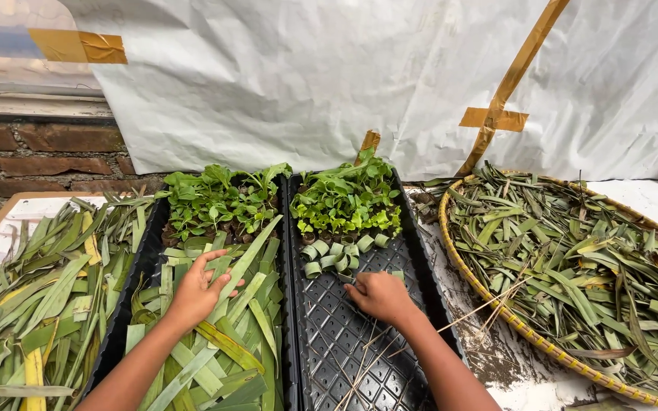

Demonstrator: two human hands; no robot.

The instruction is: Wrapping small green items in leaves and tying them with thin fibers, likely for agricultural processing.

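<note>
left hand (pixel 196 289): fingers spread, flat on cut leaf strips (pixel 222 335) in left tray (pixel 140 274), strips run away from body | right hand (pixel 378 295): fingers curled, grip hidden, on right tray (pixel 359 358) | leaf rings (pixel 336 255): just beyond right fingers, nearer that hand

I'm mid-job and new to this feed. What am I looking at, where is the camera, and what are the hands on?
There is one picture, from a camera worn on the person's head, looking down. The left hand rests open on cut green leaf strips piled in the left black tray. The right hand presses its fingers on the right tray's grid floor, near small rolled leaf rings; I cannot tell what it grips. Seedlings fill both trays' far ends. A round woven basket of leaves sits at right.
</note>
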